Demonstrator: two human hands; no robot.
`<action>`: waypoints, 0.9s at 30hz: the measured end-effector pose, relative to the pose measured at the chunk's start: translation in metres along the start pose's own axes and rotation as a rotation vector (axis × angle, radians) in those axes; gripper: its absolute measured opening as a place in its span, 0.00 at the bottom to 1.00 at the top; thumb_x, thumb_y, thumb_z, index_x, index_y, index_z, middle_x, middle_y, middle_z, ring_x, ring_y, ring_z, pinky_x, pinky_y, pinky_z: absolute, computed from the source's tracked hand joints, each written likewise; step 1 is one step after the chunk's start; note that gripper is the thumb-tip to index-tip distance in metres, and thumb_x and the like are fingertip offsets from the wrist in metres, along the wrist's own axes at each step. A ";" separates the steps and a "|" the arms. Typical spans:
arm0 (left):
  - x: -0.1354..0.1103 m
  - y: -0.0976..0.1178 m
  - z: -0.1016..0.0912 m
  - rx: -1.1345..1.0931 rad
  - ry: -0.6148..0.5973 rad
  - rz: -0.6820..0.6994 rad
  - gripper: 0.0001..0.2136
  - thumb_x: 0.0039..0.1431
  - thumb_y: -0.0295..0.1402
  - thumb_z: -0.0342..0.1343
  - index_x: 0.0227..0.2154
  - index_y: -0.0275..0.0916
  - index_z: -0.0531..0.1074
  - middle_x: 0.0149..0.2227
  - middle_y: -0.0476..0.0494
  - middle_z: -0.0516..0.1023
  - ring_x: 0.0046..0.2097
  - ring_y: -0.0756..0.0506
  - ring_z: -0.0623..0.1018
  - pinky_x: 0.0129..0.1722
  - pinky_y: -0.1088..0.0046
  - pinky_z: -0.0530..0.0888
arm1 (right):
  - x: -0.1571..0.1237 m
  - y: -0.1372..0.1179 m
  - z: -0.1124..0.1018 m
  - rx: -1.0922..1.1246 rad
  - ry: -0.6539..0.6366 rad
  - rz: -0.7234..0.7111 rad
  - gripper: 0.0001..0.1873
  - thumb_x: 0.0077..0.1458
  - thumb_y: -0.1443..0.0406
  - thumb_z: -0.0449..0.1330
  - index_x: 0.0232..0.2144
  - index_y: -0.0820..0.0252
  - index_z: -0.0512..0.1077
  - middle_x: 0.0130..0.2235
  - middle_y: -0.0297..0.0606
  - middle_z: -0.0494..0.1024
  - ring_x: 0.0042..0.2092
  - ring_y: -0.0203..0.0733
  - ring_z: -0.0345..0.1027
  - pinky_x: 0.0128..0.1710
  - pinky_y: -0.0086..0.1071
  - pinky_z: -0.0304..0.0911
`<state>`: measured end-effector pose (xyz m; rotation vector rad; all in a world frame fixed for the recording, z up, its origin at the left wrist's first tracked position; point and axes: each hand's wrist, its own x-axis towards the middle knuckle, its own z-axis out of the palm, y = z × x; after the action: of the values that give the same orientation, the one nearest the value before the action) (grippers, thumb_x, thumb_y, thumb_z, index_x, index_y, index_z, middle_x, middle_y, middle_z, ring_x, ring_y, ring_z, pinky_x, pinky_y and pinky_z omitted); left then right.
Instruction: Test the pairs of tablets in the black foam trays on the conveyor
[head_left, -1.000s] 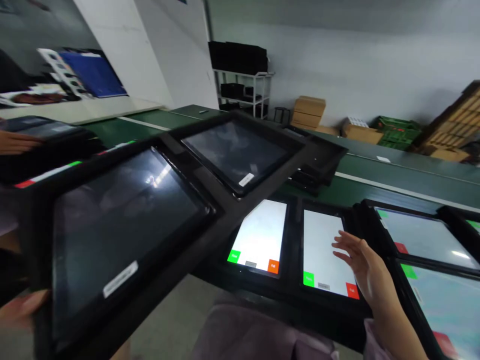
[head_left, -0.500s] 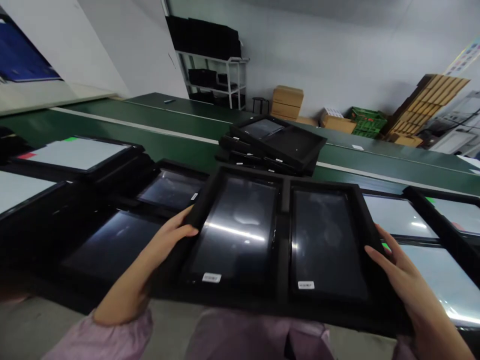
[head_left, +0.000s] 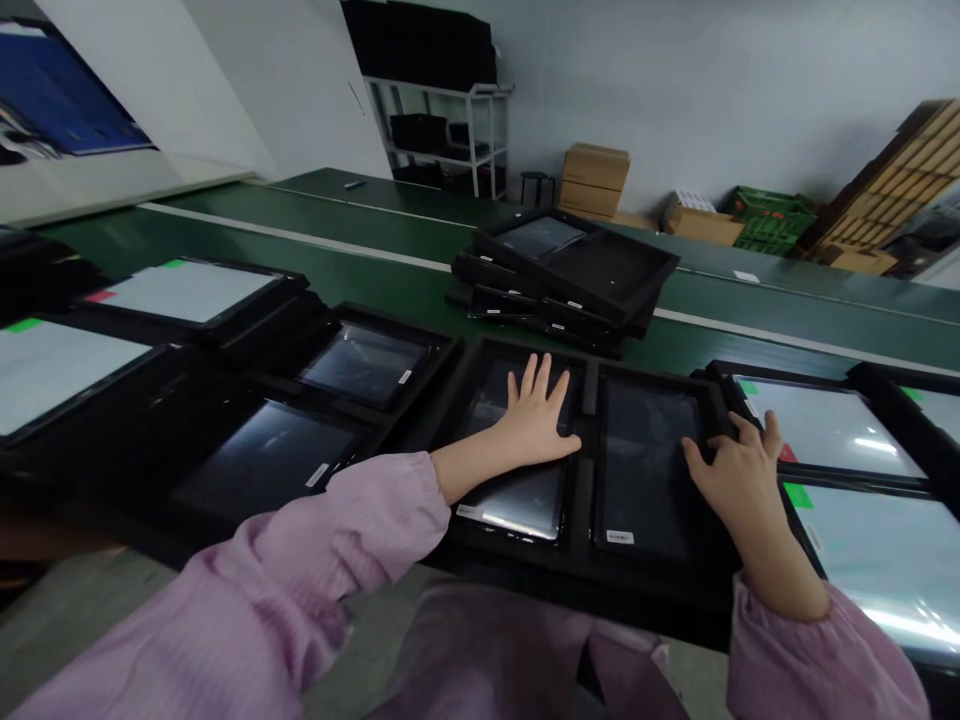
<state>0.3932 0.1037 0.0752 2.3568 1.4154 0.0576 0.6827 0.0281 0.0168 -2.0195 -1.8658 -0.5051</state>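
You're resting your left hand open on the left tablet, fingers spread, grasping nothing. Your right hand is lying loosely curled on the right tablet, not clenching it either. Both black-framed screens are sitting side by side, with dark tablets to the left and lit tablets to the right. Farther out, a stack of black-framed tablets is sitting on the green conveyor belt.

Head-worn view looks forward and down; left hand, right hand near.
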 end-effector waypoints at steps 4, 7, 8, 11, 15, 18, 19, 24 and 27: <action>0.000 0.002 0.000 0.002 0.017 0.023 0.50 0.58 0.40 0.64 0.77 0.32 0.45 0.80 0.25 0.26 0.78 0.24 0.26 0.73 0.32 0.36 | 0.004 -0.003 0.004 0.077 0.068 0.026 0.28 0.60 0.49 0.56 0.31 0.68 0.83 0.56 0.67 0.77 0.72 0.70 0.53 0.74 0.63 0.46; -0.001 0.002 -0.001 0.026 0.024 0.009 0.49 0.57 0.40 0.63 0.77 0.31 0.47 0.80 0.24 0.27 0.78 0.23 0.28 0.73 0.32 0.36 | 0.005 -0.001 0.008 0.126 0.103 0.078 0.27 0.61 0.50 0.54 0.31 0.66 0.83 0.55 0.65 0.77 0.70 0.69 0.56 0.74 0.65 0.47; -0.001 0.000 -0.001 0.031 0.035 -0.009 0.49 0.57 0.40 0.63 0.77 0.30 0.47 0.80 0.23 0.27 0.78 0.23 0.28 0.73 0.31 0.37 | 0.005 0.000 0.010 0.136 0.102 0.086 0.27 0.62 0.50 0.54 0.32 0.67 0.83 0.56 0.65 0.76 0.70 0.68 0.57 0.73 0.65 0.47; 0.001 -0.006 0.000 0.005 0.042 -0.087 0.51 0.57 0.43 0.64 0.76 0.28 0.46 0.79 0.19 0.29 0.78 0.21 0.30 0.72 0.29 0.39 | 0.006 -0.002 0.016 0.169 0.076 0.082 0.30 0.61 0.49 0.54 0.41 0.72 0.83 0.60 0.68 0.73 0.71 0.69 0.55 0.74 0.66 0.45; 0.015 -0.009 -0.002 0.016 0.083 -0.055 0.49 0.59 0.43 0.63 0.76 0.29 0.47 0.79 0.20 0.30 0.78 0.21 0.31 0.72 0.29 0.38 | 0.012 -0.008 0.024 0.205 0.038 0.093 0.34 0.62 0.48 0.55 0.47 0.77 0.80 0.61 0.72 0.70 0.72 0.72 0.52 0.74 0.69 0.41; 0.040 -0.009 -0.009 0.075 0.139 -0.044 0.48 0.60 0.42 0.62 0.76 0.26 0.46 0.79 0.19 0.31 0.79 0.23 0.32 0.74 0.33 0.37 | 0.017 -0.008 0.026 0.213 0.028 0.111 0.36 0.62 0.48 0.54 0.46 0.80 0.80 0.60 0.74 0.70 0.72 0.73 0.51 0.74 0.70 0.39; 0.049 -0.009 -0.012 0.090 0.144 -0.047 0.47 0.61 0.41 0.61 0.76 0.25 0.47 0.79 0.19 0.33 0.79 0.23 0.33 0.74 0.35 0.37 | 0.019 -0.007 0.026 0.211 0.029 0.117 0.36 0.62 0.47 0.54 0.46 0.80 0.80 0.60 0.75 0.70 0.72 0.73 0.51 0.74 0.70 0.39; 0.074 -0.018 -0.018 0.105 0.108 -0.019 0.41 0.64 0.42 0.55 0.74 0.25 0.53 0.77 0.20 0.53 0.79 0.27 0.46 0.75 0.39 0.39 | 0.021 -0.003 0.028 0.198 0.043 0.167 0.34 0.62 0.48 0.55 0.44 0.76 0.81 0.61 0.73 0.71 0.73 0.71 0.51 0.74 0.68 0.42; 0.075 -0.022 -0.016 0.111 0.109 -0.001 0.42 0.61 0.44 0.57 0.74 0.28 0.54 0.75 0.22 0.57 0.78 0.26 0.50 0.75 0.38 0.40 | 0.022 -0.002 0.029 0.203 0.044 0.198 0.31 0.61 0.48 0.57 0.45 0.73 0.81 0.63 0.69 0.70 0.74 0.71 0.48 0.73 0.68 0.42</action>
<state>0.4083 0.1820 0.0702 2.4763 1.5068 0.1114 0.6827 0.0612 0.0013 -2.0113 -1.5986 -0.2913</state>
